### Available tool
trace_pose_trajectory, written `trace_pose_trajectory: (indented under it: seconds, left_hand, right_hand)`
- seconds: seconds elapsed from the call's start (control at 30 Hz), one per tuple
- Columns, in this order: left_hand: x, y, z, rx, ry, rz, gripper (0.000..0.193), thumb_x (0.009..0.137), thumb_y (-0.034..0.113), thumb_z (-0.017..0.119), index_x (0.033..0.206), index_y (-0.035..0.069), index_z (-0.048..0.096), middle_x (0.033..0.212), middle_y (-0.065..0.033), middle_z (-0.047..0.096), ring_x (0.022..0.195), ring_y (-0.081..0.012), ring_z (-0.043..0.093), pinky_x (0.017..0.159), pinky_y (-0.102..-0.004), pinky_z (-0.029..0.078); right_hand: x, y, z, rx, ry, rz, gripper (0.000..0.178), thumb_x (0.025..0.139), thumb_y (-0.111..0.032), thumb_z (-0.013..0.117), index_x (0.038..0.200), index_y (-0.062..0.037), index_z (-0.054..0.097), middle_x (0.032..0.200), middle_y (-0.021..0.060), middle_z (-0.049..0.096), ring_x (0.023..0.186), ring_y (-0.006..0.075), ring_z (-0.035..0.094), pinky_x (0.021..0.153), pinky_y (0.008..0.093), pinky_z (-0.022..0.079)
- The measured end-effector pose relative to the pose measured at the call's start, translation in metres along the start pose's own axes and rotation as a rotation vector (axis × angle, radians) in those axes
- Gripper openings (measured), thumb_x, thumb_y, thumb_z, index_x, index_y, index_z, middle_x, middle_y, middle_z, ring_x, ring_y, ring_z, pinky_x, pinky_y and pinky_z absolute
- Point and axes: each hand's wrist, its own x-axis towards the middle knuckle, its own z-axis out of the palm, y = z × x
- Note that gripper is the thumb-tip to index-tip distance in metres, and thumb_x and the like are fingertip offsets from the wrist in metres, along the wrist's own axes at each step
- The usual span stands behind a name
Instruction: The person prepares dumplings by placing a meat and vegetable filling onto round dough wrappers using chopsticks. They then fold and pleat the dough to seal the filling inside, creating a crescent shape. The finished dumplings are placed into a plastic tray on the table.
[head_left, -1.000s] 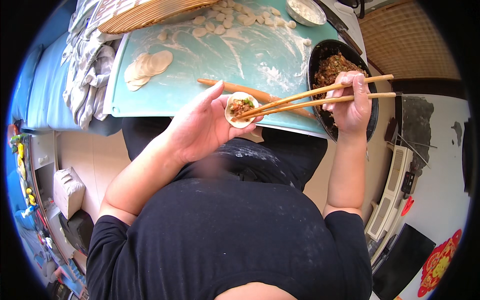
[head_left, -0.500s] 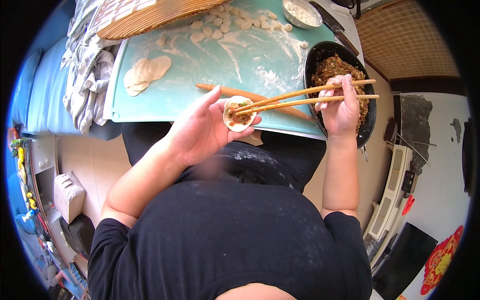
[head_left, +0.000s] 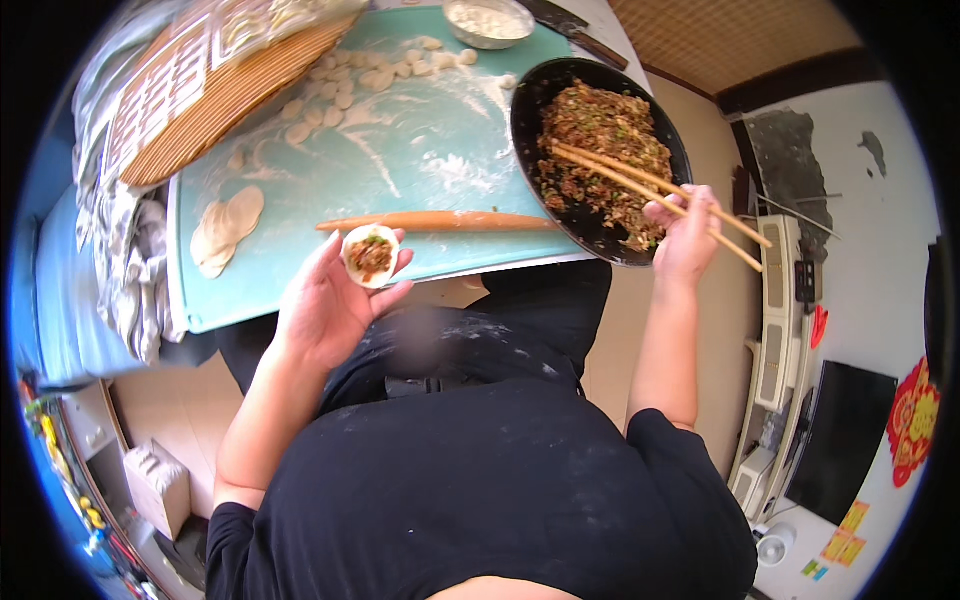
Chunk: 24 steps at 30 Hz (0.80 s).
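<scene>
On the fingers of my left hand (head_left: 325, 310) rests a round dumpling wrapper (head_left: 370, 256), with a mound of meat-and-greens filling at its middle. The wrapper lies unfolded, just in front of the mat's near edge. Wooden chopsticks (head_left: 735, 226) are gripped in my right hand (head_left: 688, 240), their tips touching the filling in the black pan (head_left: 530, 120). A wooden rolling pin (head_left: 430, 222) lies beyond my left hand. Farther left, several flat wrappers (head_left: 228, 228) overlap in a pile.
Floury dough pieces (head_left: 345, 88) are scattered at the back of the teal mat (head_left: 300, 190). A metal bowl of flour (head_left: 490, 38) and a knife (head_left: 590, 45) sit behind the pan. A woven bamboo tray (head_left: 240, 95) overhangs the far left, near a striped cloth (head_left: 125, 260).
The chopsticks have left the wrapper's filling, and their tips are now at the pan. My left hand still holds the wrapper. The whole view has turned and shifted.
</scene>
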Motion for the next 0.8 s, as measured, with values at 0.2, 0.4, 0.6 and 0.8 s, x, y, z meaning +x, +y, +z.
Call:
trace_pose_trajectory:
  seconds: [0.2,0.4,0.6,0.8]
  left_hand:
    - [0.011,-0.006,-0.002,-0.012,0.026,-0.009,0.036,0.092,0.017,0.04,0.122,-0.002,0.036,0.121,-0.0194,0.046,0.111,-0.0297,0.049,0.091,-0.0413,0.045]
    - [0.01,-0.004,0.01,-0.025,-0.02,-0.073,0.041,0.091,0.027,0.043,0.119,-0.002,0.039,0.119,-0.0171,0.049,0.11,-0.0285,0.049,0.09,-0.0415,0.044]
    - [0.011,-0.006,0.02,-0.012,0.024,-0.067,0.04,0.093,0.028,0.038,0.121,0.001,0.039,0.122,-0.0178,0.047,0.113,-0.0301,0.047,0.092,-0.0471,0.041]
    - [0.01,-0.013,0.027,-0.058,-0.093,-0.145,0.036,0.093,0.028,0.039,0.115,0.0,0.044,0.118,-0.0183,0.05,0.108,-0.0282,0.051,0.089,-0.0434,0.043]
  right_hand:
    - [-0.028,0.037,-0.053,-0.346,0.039,0.008,0.017,0.086,-0.017,0.058,0.088,-0.0019,0.05,0.074,0.0022,0.053,0.057,0.0076,0.049,0.051,0.0197,0.041]
    - [-0.051,0.024,-0.057,-0.324,0.072,0.438,0.034,0.079,-0.036,0.065,0.065,-0.0083,0.051,0.051,-0.0043,0.043,0.043,0.0032,0.038,0.039,0.0178,0.03]
    - [-0.083,0.021,-0.056,-0.238,-0.236,0.818,0.035,0.082,-0.035,0.061,0.062,-0.0081,0.05,0.05,-0.0005,0.046,0.038,0.0069,0.042,0.035,0.0178,0.031]
    - [-0.116,-0.019,0.039,-0.365,-0.825,-0.196,0.02,0.072,0.0,0.066,0.092,-0.0024,0.06,0.086,0.008,0.057,0.074,0.0129,0.054,0.061,0.0231,0.044]
